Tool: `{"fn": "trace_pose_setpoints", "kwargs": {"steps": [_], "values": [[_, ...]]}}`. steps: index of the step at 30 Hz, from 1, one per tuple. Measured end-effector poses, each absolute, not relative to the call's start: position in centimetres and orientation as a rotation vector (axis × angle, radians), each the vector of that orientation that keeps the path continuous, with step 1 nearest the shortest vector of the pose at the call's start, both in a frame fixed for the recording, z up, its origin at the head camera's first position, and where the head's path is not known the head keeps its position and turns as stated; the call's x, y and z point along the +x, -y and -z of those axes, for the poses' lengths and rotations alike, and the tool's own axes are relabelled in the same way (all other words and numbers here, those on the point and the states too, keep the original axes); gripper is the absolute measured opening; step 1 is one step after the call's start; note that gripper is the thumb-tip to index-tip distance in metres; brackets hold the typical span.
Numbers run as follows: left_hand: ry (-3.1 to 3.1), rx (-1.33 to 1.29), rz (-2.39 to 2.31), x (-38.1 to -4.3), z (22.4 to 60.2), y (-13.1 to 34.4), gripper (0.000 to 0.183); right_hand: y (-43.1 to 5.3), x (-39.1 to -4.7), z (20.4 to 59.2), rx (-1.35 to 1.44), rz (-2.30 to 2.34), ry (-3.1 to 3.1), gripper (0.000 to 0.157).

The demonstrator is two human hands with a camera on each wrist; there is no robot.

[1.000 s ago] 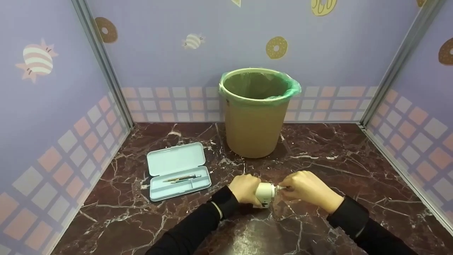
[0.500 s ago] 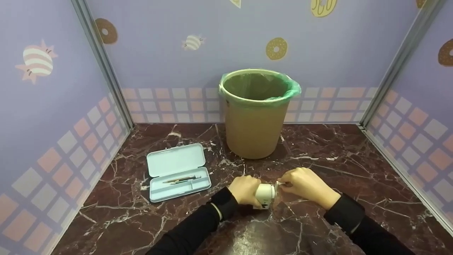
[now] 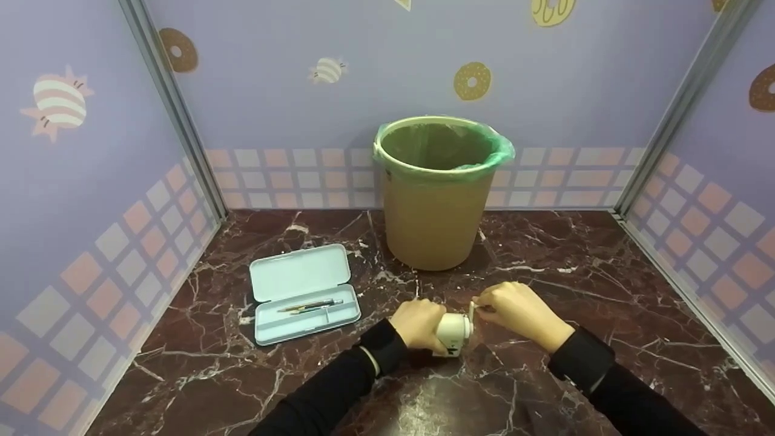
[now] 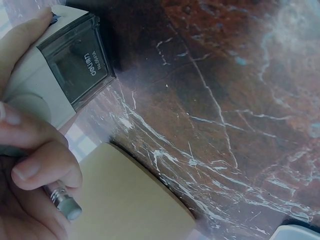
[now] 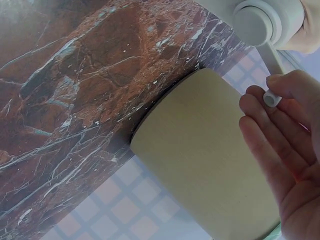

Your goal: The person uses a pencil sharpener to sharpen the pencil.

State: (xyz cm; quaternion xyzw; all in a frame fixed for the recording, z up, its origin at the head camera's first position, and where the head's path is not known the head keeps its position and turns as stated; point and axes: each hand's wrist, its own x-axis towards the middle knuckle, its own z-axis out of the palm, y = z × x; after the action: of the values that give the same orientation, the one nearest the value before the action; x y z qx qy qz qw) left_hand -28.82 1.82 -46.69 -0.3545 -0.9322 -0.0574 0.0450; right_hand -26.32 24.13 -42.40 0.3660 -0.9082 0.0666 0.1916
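My left hand [image 3: 418, 324] grips a white crank pencil sharpener [image 3: 451, 334], which lies tilted low over the table. Its dark see-through shavings drawer [image 4: 77, 60] faces outward in the left wrist view. A pencil [image 4: 66, 204] pokes out between the curled left fingers, showing its metal band and grey eraser; the rest of it is hidden. On the sharpener's right side, my right hand [image 3: 522, 312] pinches the knob of the crank handle [image 5: 271, 62] between thumb and fingers. The crank arm points away from the body in the head view.
Left of the hands lies an open light-blue pencil case [image 3: 303, 274] with several pencils [image 3: 310, 306] in its tray. Behind the hands stands a tan waste bin [image 3: 433, 224] with a green liner [image 3: 502, 151]. Patterned walls [image 3: 272, 109] enclose the marble-look table [image 3: 563, 363].
The right hand has swung slightly up and left in the head view, turning the crank to point away from the body. The left hand holds the sharpener in the same place.
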Motion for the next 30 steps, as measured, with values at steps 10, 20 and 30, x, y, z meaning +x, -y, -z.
{"fn": "trace_pose_setpoints", "kwargs": {"steps": [10, 20, 30], "values": [[2.865, -1.071, 0.185, -28.8, 46.5, -1.8, 0.046, -23.7, -27.2, 42.8, 1.002, -0.169, 2.573, 0.021], [2.876, -1.078, 0.196, -28.7, 46.6, -1.8, 0.047, -23.6, -27.8, 43.6, 1.007, -0.168, 2.569, 0.025], [2.896, -1.056, 0.182, -28.6, 46.4, -1.9, 0.048, -23.6, -28.3, 44.2, 1.023, -0.165, 2.54, 0.025]]}}
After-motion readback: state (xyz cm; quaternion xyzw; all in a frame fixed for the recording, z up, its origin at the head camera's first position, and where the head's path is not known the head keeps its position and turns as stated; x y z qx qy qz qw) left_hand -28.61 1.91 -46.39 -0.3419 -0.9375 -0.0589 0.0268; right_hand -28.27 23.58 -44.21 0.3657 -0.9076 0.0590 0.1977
